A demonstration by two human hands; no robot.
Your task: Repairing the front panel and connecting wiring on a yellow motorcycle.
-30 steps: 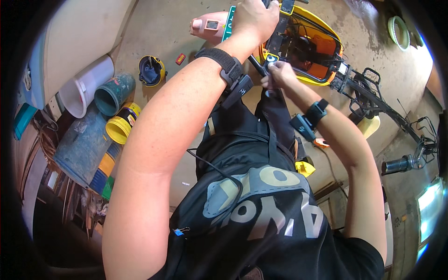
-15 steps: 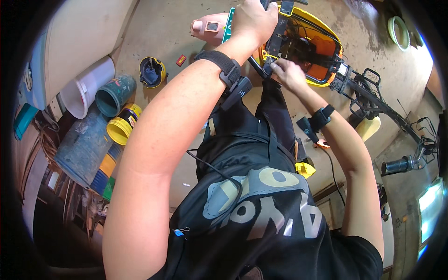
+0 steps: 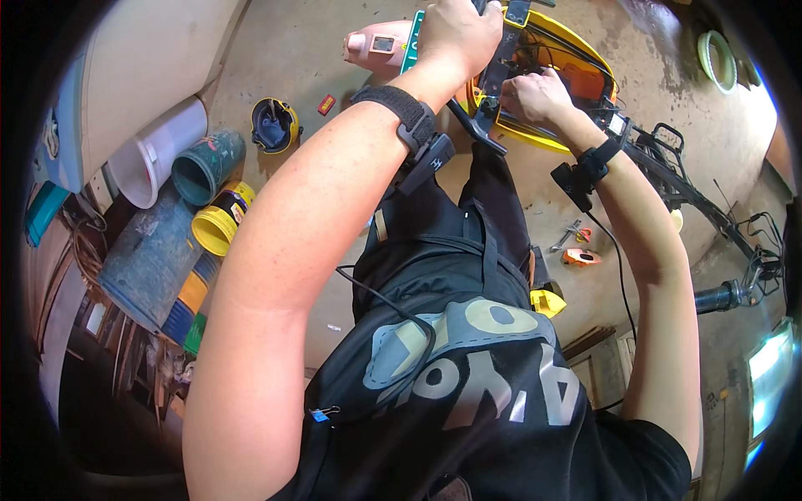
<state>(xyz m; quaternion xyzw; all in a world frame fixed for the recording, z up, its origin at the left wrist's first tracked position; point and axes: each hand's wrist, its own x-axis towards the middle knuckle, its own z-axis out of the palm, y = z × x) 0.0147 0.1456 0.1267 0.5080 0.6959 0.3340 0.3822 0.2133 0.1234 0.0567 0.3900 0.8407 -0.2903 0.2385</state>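
Observation:
In front of me stands a two-wheeler with a yellow body shell (image 3: pixel 528 139), its top uncovered to show an orange-walled cavity with dark cables. My left hand (image 3: pixel 459 37) is closed round a black bar (image 3: pixel 479 6) at its rear end, beside a green plate (image 3: pixel 411 52). Over the near edge of the cavity, my right hand (image 3: pixel 539 96) has its fingers curled next to a black metal bracket (image 3: pixel 496 73). Whatever its fingertips hold is hidden. A bent black bar (image 3: pixel 480 134) sticks out below the bracket, close to my legs.
A pink shell part (image 3: pixel 376 50), a small red box (image 3: pixel 326 104) and a yellow helmet-like shell (image 3: pixel 275 126) lie on the floor. Buckets (image 3: pixel 207 169) crowd the left. Pliers (image 3: pixel 571 235) and an orange tool (image 3: pixel 581 257) lie right of my legs. Handlebars (image 3: pixel 756 271) extend right.
My right hand has moved forward and right, from the bent black bar to the cavity's edge, uncovering that bar and the tools on the floor. The left hand keeps its grip, shifting barely.

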